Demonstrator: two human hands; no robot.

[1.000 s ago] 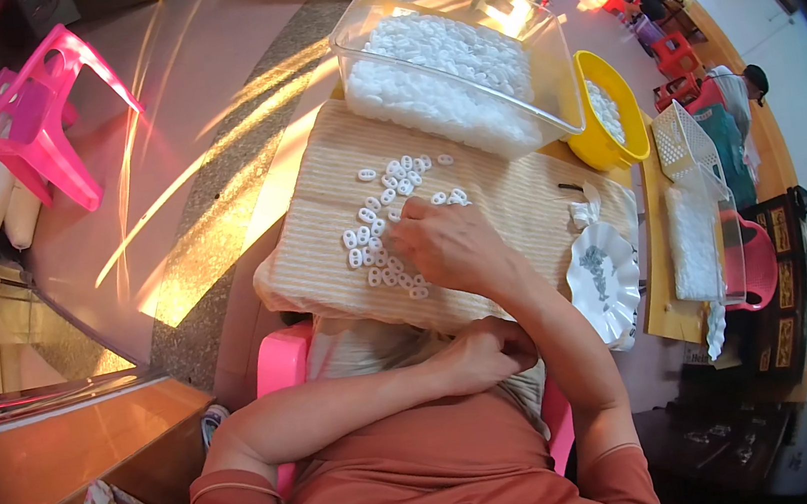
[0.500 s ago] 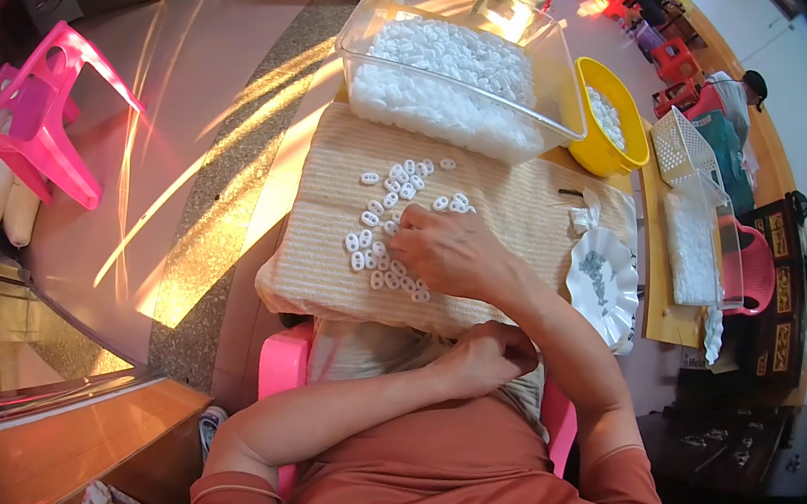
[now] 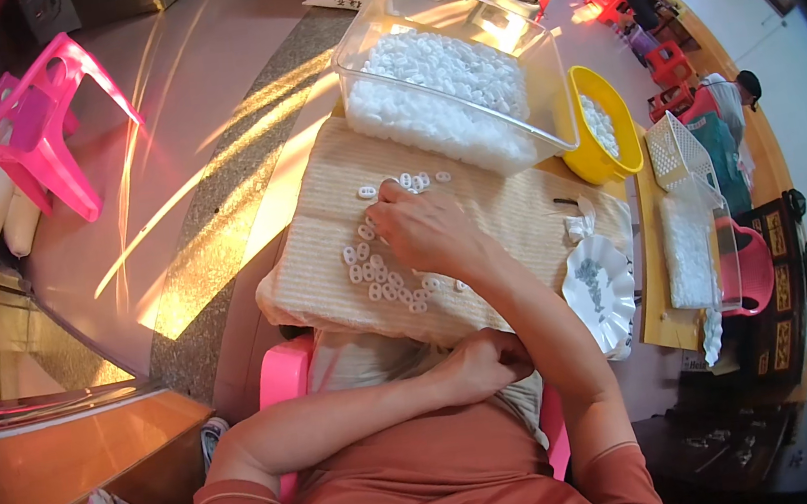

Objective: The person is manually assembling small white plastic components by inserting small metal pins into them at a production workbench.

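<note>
Small white oval plastic pieces with two dark holes each [image 3: 378, 277] lie scattered on a beige striped cloth [image 3: 318, 212] covering the work surface before me. Over the middle of them is my right hand [image 3: 427, 234], palm down, fingers bent and bunched with the tips at the pieces. Whatever those fingertips pinch is hidden beneath the hand. My left hand [image 3: 485, 361] rests curled at the near edge of the cloth, under my right forearm. Its fingers are closed, and I cannot see what is inside.
A clear plastic bin [image 3: 465, 134] of white pieces stands at the far side, with a yellow basin [image 3: 626, 159] beside it. At right lies a white fluted dish [image 3: 613, 272] holding small grey bits. A pink stool [image 3: 45, 125] is at far left; people sit farther off.
My right hand has shifted slightly left and away from me among the white pieces, some of which have moved. The left hand stays in place.
</note>
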